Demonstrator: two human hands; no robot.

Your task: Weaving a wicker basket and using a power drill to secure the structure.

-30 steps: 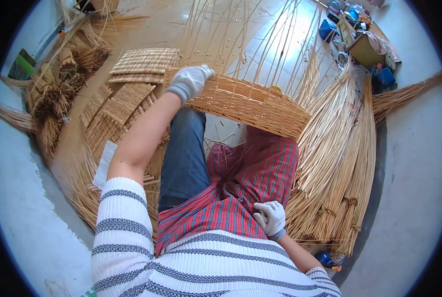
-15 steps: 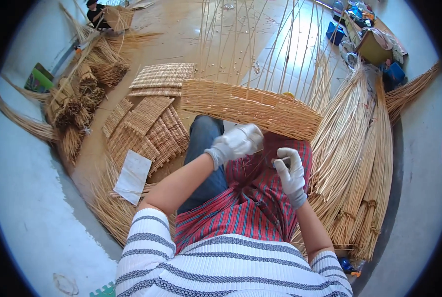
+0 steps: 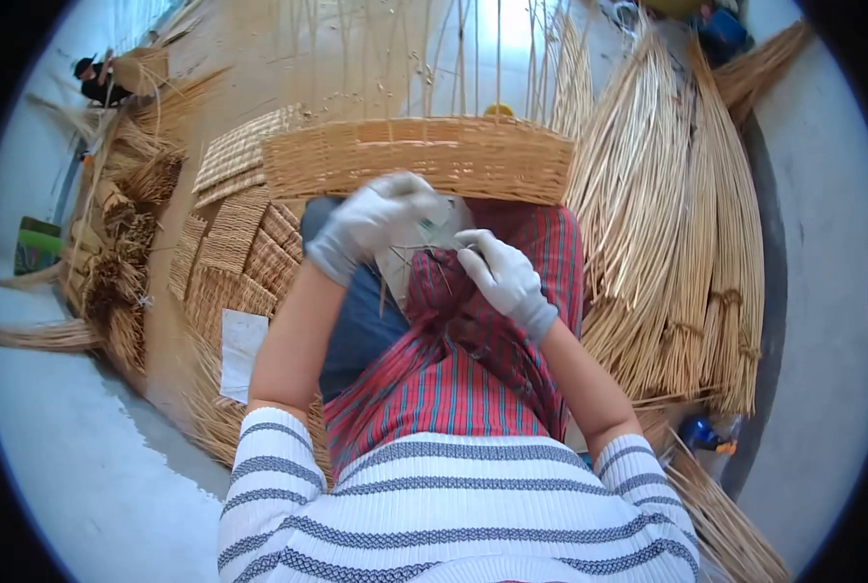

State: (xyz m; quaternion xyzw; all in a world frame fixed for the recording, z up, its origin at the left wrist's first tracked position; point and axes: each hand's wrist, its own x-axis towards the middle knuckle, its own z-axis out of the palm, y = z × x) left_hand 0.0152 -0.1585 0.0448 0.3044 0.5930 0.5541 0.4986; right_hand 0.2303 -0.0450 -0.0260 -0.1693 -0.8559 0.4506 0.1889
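A long woven wicker panel (image 3: pixel 337 160) lies across my knees, with thin strands fanning away from its far edge. My left hand (image 3: pixel 376 222), in a whitish work glove, is just in front of the panel's near edge; motion smears its fingers. My right hand (image 3: pixel 504 277), gloved alike, is lower and to the right above my lap. Its fingers are curled together, and what they hold, if anything, I cannot make out. Between the hands, several short thin twigs lie on the bunched red checked cloth (image 3: pixel 434 291) over my lap.
Long pale strands lie bundled on the right (image 3: pixel 648 214). Finished woven pieces (image 3: pixel 230 228) are stacked on the left beside a white sheet (image 3: pixel 243 352). Darker bundles (image 3: pixel 123 262) line the left wall. A blue bottle (image 3: pixel 698 432) lies at lower right. Another person (image 3: pixel 102 85) sits far left.
The view has shifted, so the panel appears farther left and more level. My left hand has moved up to the panel's near edge; my right hand has come in toward the twigs on my lap.
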